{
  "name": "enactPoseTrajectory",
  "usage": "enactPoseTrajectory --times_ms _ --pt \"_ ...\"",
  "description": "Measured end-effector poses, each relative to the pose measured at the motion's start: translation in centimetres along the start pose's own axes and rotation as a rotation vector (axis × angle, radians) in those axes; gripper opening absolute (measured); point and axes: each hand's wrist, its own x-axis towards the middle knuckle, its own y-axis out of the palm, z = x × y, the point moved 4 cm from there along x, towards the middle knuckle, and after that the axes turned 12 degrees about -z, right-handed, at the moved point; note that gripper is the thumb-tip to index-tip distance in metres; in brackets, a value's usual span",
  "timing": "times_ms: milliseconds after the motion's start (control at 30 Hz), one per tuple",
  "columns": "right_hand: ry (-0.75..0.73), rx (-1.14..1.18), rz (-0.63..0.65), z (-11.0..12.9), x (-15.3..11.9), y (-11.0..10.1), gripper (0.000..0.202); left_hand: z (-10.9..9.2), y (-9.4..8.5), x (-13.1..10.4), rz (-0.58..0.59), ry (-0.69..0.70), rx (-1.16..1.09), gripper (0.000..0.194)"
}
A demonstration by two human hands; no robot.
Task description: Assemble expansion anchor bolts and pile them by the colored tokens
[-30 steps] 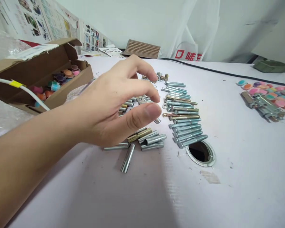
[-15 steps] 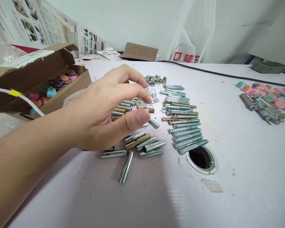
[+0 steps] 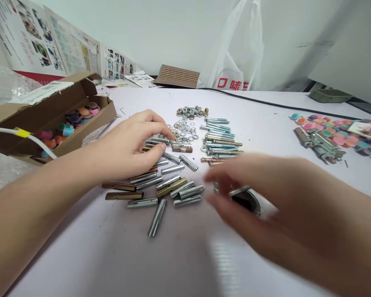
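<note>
My left hand (image 3: pixel 132 144) is over the metal sleeves with thumb and fingers apart and curved. Nothing shows in its grasp; its fingertips are close to the pile of washers (image 3: pixel 185 131). Slotted metal sleeves (image 3: pixel 170 181), silver and brassy, lie loose below and beside it. At the right, my right hand (image 3: pixel 272 198) is blurred by motion, thumb and forefinger apart, over the near end of the row of bolts (image 3: pixel 219 138). It hides several bolts and part of the round table hole (image 3: pixel 249 202). Whether it touches a bolt cannot be made out.
Nuts (image 3: pixel 191 111) are heaped behind the washers. An open cardboard box (image 3: pixel 108 109) with coloured pots stands left, a white cable (image 3: pixel 0 129) before it. Assembled anchor bolts (image 3: pixel 321 146) and coloured discs (image 3: pixel 338 138) lie right. A black cable (image 3: pixel 250 98) crosses the back.
My right hand has come in from the right over the bolts. My left hand has moved left and lower, nearer the sleeves. The camera view has shifted slightly.
</note>
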Motion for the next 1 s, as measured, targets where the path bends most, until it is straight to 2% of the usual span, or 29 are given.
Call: enactPoseTrajectory --times_ms 100,133,200,267,467,567,700,900,1000 --pt "0.001 -0.182 0.024 0.8 6.9 -0.8 0.023 -0.3 0.0 0.0 -0.001 -0.014 -0.016 0.031" --pt "-0.004 -0.204 -0.011 0.7 8.2 -0.9 0.023 -0.3 0.0 0.0 -0.001 -0.023 -0.018 0.031" --pt "0.03 -0.234 -0.104 -0.1 9.3 -1.3 0.021 -0.4 0.1 0.0 -0.002 -0.037 -0.02 0.031" --pt "0.059 -0.22 -0.14 -1.5 8.8 -1.7 0.018 -0.4 0.2 0.0 0.004 -0.048 -0.02 0.03" --pt "0.048 -0.103 0.02 -5.0 6.7 -2.5 0.027 -0.8 0.3 0.1 0.018 -0.053 0.003 0.026" --pt "0.033 -0.034 0.054 -5.6 7.0 -2.2 0.025 -0.6 0.3 0.0 -0.012 -0.097 0.028 0.023" --pt "0.007 0.0 0.097 -6.0 7.4 -1.5 0.02 -0.3 0.0 -0.1 -0.088 -0.032 0.034 0.022" --pt "0.027 0.005 0.074 -7.0 7.5 -2.2 0.015 -0.6 -0.1 -0.2 -0.082 -0.038 0.107 0.021" --pt "-0.027 -0.012 -0.045 -6.6 7.7 -3.6 0.017 -1.0 -0.3 -0.2 -0.089 -0.034 0.095 0.022"
